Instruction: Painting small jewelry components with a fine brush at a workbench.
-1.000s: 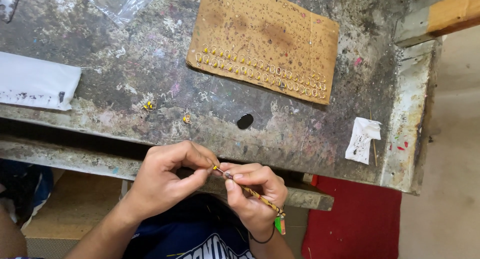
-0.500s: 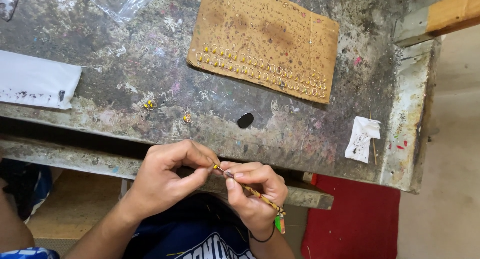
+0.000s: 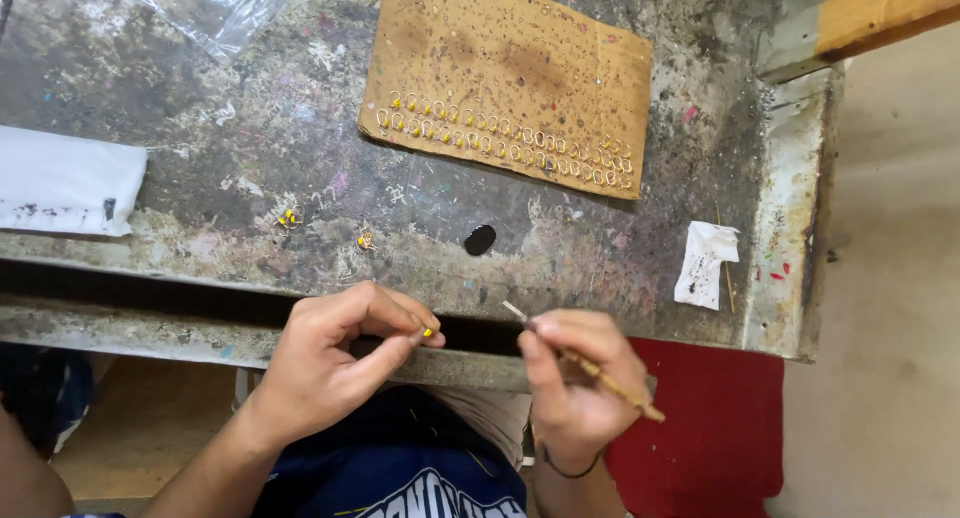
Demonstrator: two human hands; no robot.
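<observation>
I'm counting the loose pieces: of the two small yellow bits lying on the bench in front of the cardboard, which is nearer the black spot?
The right-hand yellow bit, closer to the black spot; the other yellow bit lies farther left.

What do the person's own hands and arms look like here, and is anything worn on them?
Both forearms are bare, with no sleeves in view, and neither hand wears a glove. The left hand shows no ring or band. The right hand has a thin dark band around its wrist. The fingernails are short.
</observation>
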